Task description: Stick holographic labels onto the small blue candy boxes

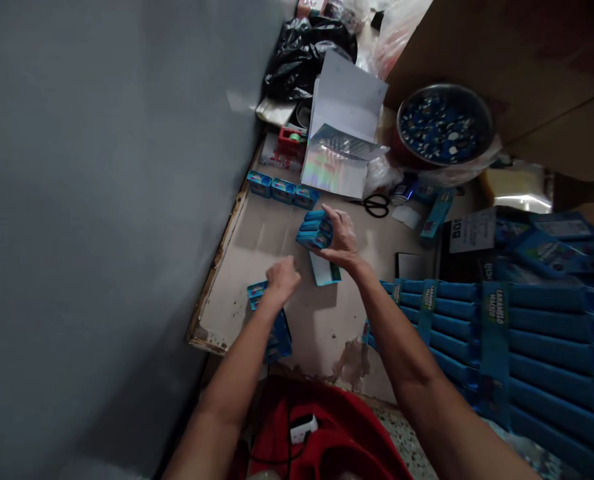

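Three blue packs (283,191) sit in line at eleven o'clock, apparently for neatness. Your left hand (283,276) is curled, contents unclear, near other packs (255,291) at eight. Toward one, your right hand (344,237) grasps a blue stack (311,230) sideways, likely keeping it together; banded Caramelo packs (537,347) fill four.

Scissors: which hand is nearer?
Right. The right hand, holding small blue boxes, is just left of the scissors and a little lower in the picture, not touching them. The left hand is farther left and lower still.
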Action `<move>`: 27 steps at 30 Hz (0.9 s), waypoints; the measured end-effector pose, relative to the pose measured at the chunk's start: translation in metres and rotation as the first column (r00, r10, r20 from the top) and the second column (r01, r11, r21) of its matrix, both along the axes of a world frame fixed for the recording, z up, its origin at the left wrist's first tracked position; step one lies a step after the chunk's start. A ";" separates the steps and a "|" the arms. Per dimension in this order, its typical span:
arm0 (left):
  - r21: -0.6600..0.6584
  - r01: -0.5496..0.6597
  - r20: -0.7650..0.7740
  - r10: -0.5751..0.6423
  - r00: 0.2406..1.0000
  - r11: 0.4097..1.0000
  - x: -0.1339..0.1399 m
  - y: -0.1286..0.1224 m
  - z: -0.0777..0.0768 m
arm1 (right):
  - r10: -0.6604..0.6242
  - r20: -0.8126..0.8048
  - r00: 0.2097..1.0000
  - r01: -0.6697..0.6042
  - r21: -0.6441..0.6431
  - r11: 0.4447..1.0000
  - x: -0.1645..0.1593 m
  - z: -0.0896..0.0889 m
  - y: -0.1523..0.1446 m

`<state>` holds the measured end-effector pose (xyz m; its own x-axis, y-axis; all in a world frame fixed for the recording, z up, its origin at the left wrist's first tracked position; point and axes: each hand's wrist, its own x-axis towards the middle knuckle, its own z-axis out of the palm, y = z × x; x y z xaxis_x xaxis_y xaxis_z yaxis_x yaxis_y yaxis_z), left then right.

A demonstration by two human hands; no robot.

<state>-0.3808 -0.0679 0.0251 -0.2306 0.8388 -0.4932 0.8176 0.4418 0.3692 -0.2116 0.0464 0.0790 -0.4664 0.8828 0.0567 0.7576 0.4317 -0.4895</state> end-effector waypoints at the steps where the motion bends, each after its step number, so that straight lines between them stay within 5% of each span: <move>1: -0.072 0.015 0.043 -0.012 0.999 0.997 0.024 0.013 0.000 | -0.021 -0.021 1.000 0.021 -0.022 1.000 0.010 -0.006 0.003; 5: -0.170 -0.035 0.063 0.046 0.997 0.985 0.066 0.051 -0.020 | -0.043 -0.087 0.995 0.033 -0.116 0.993 0.027 -0.037 0.008; 9: -0.149 -0.001 0.026 0.005 1.000 0.989 0.039 0.062 -0.031 | -0.021 -0.024 0.999 0.017 -0.138 0.990 0.028 -0.057 0.012; 13: -0.144 0.098 0.040 -0.093 0.995 0.985 0.007 0.065 -0.025 | 0.060 0.145 0.988 -0.042 -0.123 0.992 0.014 -0.057 0.024; 17: -0.181 0.128 0.032 -0.124 0.992 0.975 0.008 0.066 -0.022 | 0.085 0.276 0.957 -0.055 -0.115 0.992 -0.009 -0.058 0.030; 23: -0.363 0.153 0.028 -0.153 0.988 0.919 -0.018 0.096 -0.001 | 0.189 0.295 0.937 -0.159 -0.122 0.980 -0.012 -0.056 0.034; 25: -0.186 0.087 -0.076 -0.103 0.992 0.979 -0.051 0.116 0.012 | 0.164 0.228 0.960 -0.148 -0.085 0.985 -0.011 -0.048 0.050; 27: 0.140 0.026 -0.209 0.004 0.978 0.990 -0.087 0.140 0.022 | 0.051 0.163 0.985 -0.047 -0.026 0.999 -0.016 -0.041 0.072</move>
<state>-0.4673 0.0720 0.0468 -0.3060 0.8996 -0.3116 0.8876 0.3879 0.2482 -0.2273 0.1183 0.0384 -0.5103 0.8589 -0.0428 0.8065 0.4607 -0.3706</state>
